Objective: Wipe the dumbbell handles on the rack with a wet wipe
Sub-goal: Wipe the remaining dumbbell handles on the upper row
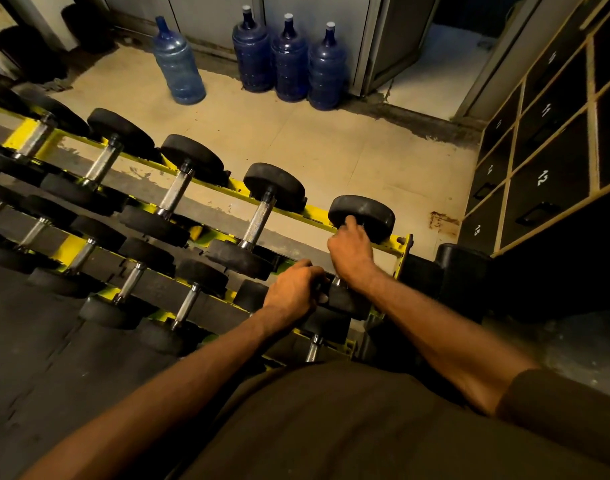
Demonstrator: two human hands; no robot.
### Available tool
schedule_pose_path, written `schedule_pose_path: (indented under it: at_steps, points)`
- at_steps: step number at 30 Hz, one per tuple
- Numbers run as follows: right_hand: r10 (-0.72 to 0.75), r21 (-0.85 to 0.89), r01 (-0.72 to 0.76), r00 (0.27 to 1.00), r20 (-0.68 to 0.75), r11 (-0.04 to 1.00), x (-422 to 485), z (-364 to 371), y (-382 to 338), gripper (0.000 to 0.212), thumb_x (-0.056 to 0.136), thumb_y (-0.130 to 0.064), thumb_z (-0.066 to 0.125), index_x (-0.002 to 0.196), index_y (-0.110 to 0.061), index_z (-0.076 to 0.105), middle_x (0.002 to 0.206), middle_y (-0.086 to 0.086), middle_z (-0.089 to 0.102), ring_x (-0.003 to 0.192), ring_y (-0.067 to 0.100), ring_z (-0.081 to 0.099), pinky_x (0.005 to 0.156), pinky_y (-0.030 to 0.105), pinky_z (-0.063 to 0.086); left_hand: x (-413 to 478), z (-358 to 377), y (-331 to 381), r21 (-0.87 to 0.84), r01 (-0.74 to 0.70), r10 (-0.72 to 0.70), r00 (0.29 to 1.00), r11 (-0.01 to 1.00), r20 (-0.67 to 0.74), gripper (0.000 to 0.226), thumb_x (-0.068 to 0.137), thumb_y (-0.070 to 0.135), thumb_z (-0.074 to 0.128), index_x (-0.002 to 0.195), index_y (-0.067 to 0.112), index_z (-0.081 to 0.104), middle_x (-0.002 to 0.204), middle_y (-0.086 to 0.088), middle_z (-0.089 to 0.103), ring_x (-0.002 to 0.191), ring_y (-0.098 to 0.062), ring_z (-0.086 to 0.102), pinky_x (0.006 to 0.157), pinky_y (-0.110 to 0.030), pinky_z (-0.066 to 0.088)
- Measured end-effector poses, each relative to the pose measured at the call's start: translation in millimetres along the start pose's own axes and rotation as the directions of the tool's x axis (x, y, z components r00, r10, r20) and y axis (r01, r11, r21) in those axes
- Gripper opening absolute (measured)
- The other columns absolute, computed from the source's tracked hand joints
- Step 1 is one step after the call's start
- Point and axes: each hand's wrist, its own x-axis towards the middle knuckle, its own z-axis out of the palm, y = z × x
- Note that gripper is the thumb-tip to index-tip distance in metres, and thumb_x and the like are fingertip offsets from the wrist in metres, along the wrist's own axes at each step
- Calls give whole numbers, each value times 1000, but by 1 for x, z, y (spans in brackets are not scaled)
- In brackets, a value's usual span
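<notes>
Head view puts me at the right end of the rack (402,245), both hands on the end dumbbell (362,213) of the top rail. My right hand (350,251) curls round its handle just below the far head. My left hand (293,289) grips the near head, fingers curled over it. I cannot make out the wet wipe; it may be folded under the right palm. The handle's long axis runs away from me, near head to far head, so I judge the stroke goes along that line. The right hand is nearer. The next dumbbell (260,216) lies parallel to the left, with open rail between; lockers (546,174) close off the right.
</notes>
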Motion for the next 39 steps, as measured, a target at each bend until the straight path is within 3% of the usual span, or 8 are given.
schedule_pose_path:
  at_steps: [4, 9, 16, 19, 23, 32, 35, 39]
  points:
    - [-101, -241, 152, 972, 211, 959, 17, -15, -20, 32, 96, -32, 59, 123, -16, 66, 121, 4, 65, 120, 30, 43, 96, 36, 42, -1, 2, -3, 3, -5, 5, 1000, 1000, -7, 34, 81, 4, 71, 112, 18, 71, 109, -1, 58, 99, -23, 60, 82, -41, 54]
    - [-309, -115, 362, 894, 326, 925, 26, -21, -4, 34, 94, -31, 63, 124, -16, 63, 127, 7, 61, 122, 27, 48, 99, 39, 37, 1, 5, -6, 12, -3, 3, 1000, 1000, -19, 38, 80, 1, 71, 114, 20, 71, 111, 0, 58, 99, -20, 60, 80, -36, 53]
    - [-424, 325, 422, 903, -68, 847, -5, 3, 45, 13, 91, -20, 66, 100, -16, 75, 93, -2, 66, 96, 17, 48, 77, 28, 41, 5, 2, -8, -33, -3, 3, 1000, 999, 3, 37, 76, 9, 80, 110, 22, 72, 110, 1, 59, 99, -21, 61, 84, -42, 55]
    - [-122, 561, 229, 968, -220, 795, -11, 19, 52, 15, 95, -16, 61, 103, -14, 73, 102, -3, 66, 95, 14, 59, 78, 16, 40, 5, 2, -9, -49, 0, 0, 1000, 999, 2, 37, 76, 10, 81, 109, 22, 73, 110, 2, 59, 99, -19, 60, 84, -41, 55]
    - [307, 833, -4, 931, -199, 553, -22, 35, 34, 8, 94, -14, 64, 99, -15, 70, 99, -5, 57, 84, 6, 56, 66, 13, 45, 4, 5, -9, -59, 0, 0, 1000, 998, -6, 38, 78, 9, 80, 112, 22, 72, 112, 3, 58, 101, -17, 59, 84, -36, 55]
    - [556, 960, -211, 783, 280, -186, -27, 41, 26, 14, 87, -7, 71, 94, -19, 67, 94, -5, 68, 89, 11, 66, 69, 20, 56, 7, 1, -8, -43, 3, -2, 1000, 999, 29, 36, 78, 15, 82, 112, 21, 72, 112, 1, 59, 101, -19, 59, 88, -41, 54]
    - [328, 700, -295, 722, 609, -650, -16, 45, 30, 15, 92, -5, 64, 102, -16, 66, 101, 5, 71, 90, 18, 70, 74, 34, 61, 7, 1, -9, -39, 10, -9, 1000, 999, 18, 34, 77, 15, 82, 109, 22, 72, 110, 1, 59, 100, -21, 60, 89, -44, 55]
    - [111, 622, -523, 707, 698, -583, -36, 46, 27, 13, 94, -6, 59, 95, -14, 69, 98, 10, 72, 82, 19, 68, 66, 30, 58, 7, 3, -9, -37, 5, -4, 1000, 999, 20, 33, 76, 14, 82, 107, 23, 72, 110, 1, 59, 100, -22, 60, 89, -46, 56]
